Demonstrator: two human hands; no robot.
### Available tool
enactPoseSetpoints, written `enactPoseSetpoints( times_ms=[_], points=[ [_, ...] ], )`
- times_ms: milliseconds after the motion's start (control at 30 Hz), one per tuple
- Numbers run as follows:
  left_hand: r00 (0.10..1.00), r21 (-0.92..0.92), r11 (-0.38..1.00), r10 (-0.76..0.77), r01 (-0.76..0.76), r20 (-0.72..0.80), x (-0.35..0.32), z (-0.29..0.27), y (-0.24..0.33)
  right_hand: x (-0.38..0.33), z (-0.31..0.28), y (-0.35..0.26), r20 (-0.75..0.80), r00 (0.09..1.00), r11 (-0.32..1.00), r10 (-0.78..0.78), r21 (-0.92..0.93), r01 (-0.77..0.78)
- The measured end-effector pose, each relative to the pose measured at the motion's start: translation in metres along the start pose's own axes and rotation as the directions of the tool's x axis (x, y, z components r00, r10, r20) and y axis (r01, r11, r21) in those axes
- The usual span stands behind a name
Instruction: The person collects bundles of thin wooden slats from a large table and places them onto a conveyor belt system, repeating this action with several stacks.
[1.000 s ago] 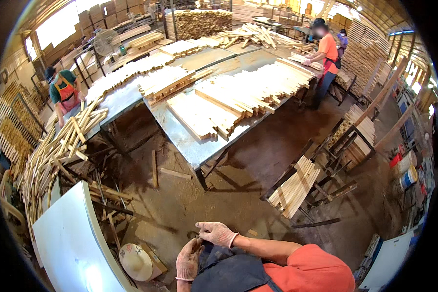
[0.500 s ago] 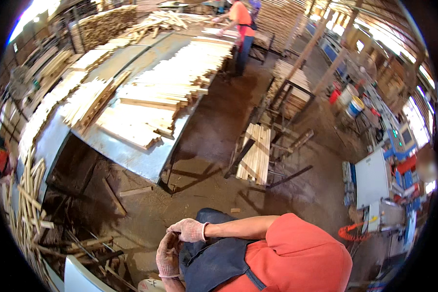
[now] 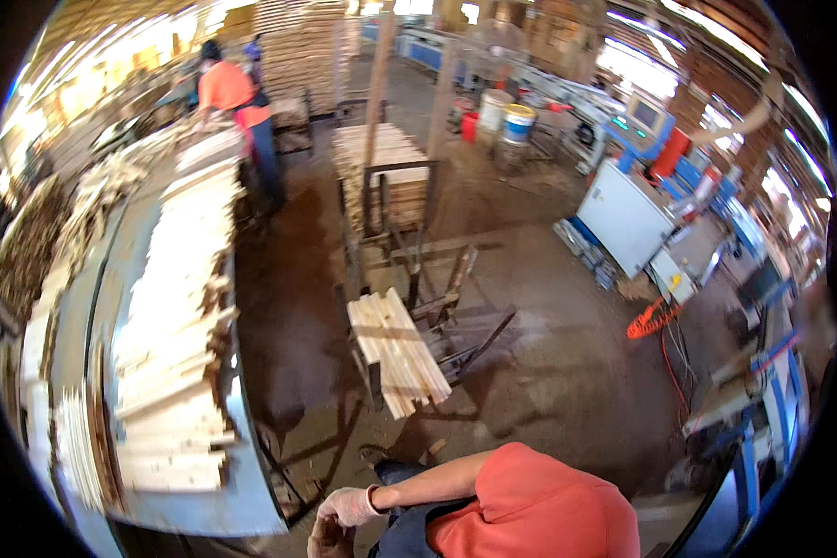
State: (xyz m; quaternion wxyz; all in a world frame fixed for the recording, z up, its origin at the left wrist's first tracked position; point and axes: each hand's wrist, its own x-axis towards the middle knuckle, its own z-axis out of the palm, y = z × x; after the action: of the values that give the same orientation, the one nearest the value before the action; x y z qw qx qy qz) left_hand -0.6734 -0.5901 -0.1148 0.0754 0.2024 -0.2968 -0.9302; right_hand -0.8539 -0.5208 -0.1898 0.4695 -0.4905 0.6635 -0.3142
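My right hand (image 3: 352, 507) wears a pale pinkish work glove and is held in front of my dark apron, low in the picture. Its fingers are bent in and closed against my left hand (image 3: 328, 539); whatever they grip, if anything, is hidden. A browner, soiled glove covers the left hand, which is partly cut off by the lower edge, so its fingers do not show clearly. Nearest to both hands is the corner of a long blue-grey table (image 3: 242, 507), with rows of pale wooden strips (image 3: 172, 409) on top.
Ahead, a bundle of wooden strips (image 3: 395, 349) lies on a dark metal stand (image 3: 374, 386). Behind it stands a taller wood stack (image 3: 395, 163). A co-worker (image 3: 232, 98) in orange bends at the table's far end. At right are a white cabinet (image 3: 623, 219) and an orange coiled hose (image 3: 649, 321).
My view has swung to the right, so the table now sits farther left and the machines nearer the middle. Both hands stay together but appear lower in the picture.
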Motion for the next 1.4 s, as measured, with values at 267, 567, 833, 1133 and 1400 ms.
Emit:
enactPoseSetpoints(
  times_ms=[267, 567, 833, 1133, 1400],
  points=[
    [0.989, 0.471, 0.872, -0.147, 0.134, -0.01, 0.152, 0.034, 0.044, 0.019, -0.125, 0.028, -0.332, 0.941, 0.989, 0.07, 0.146, -0.022],
    [0.947, 0.035, 0.951, -0.309, 0.307, 0.083, 0.239, 0.018, 0.058, 0.037, -0.188, 0.043, -0.359, 0.91, 0.977, 0.208, 0.127, -0.173],
    [0.94, 0.489, 0.868, 0.228, -0.079, -0.252, 0.228, -0.022, 0.138, 0.108, -0.208, 0.064, -0.411, 0.89, 0.976, 0.196, -0.007, -0.218],
    [0.794, 0.592, 0.79, 0.461, -0.163, -0.396, 0.188, -0.137, 0.147, 0.209, -0.203, 0.041, -0.044, 0.955, 0.943, 0.295, 0.177, -0.283],
    [0.667, 0.15, 0.896, 0.414, -0.417, -0.62, 0.21, -0.178, 0.153, 0.317, -0.257, 0.017, 0.079, 0.954, 0.95, 0.288, 0.102, -0.295]
  ],
)
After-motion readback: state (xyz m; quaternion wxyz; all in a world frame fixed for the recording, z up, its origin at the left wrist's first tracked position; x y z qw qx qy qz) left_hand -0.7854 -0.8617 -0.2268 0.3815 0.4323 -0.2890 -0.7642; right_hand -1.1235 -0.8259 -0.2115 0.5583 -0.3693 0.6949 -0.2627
